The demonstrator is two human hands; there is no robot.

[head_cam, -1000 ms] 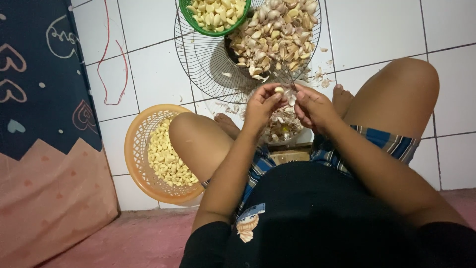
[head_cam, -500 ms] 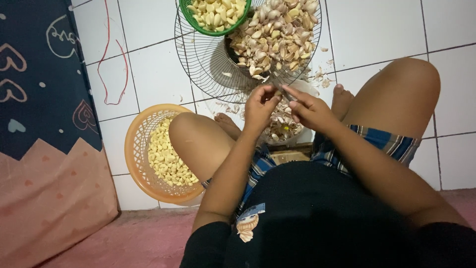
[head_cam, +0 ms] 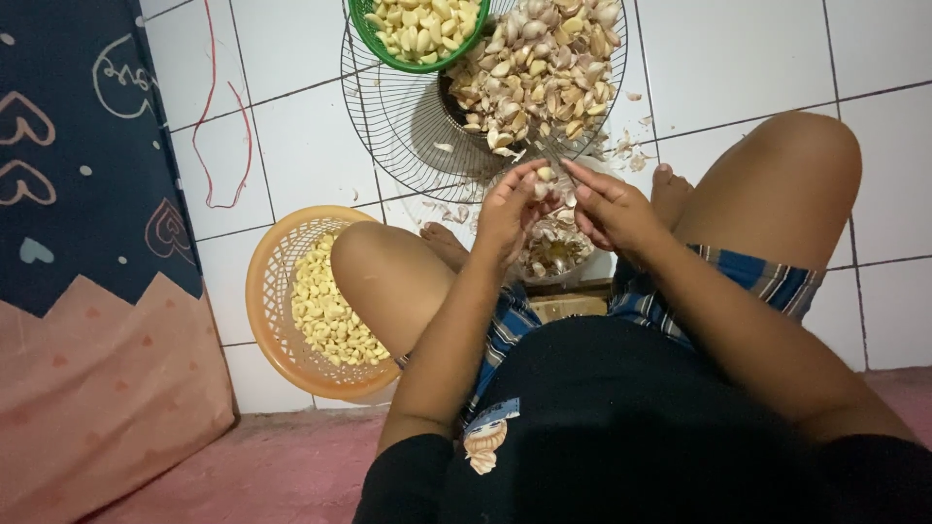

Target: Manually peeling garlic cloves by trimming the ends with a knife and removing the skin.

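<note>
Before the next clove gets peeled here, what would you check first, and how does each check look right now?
1. Clove held at the fingertips of both hands: ok; left hand and right hand meet on it.
2. Unpeeled pile on the wire rack close ahead: ok, plenty left.
3. Orange basket of peeled cloves beside the left knee, with room: ok.
4. Green bowl in reach: ok, though partly cut off at the top.
5. Container for skins under the hands: cannot tell how full.
6. Clove fully peeled: cannot tell, too small.
</note>
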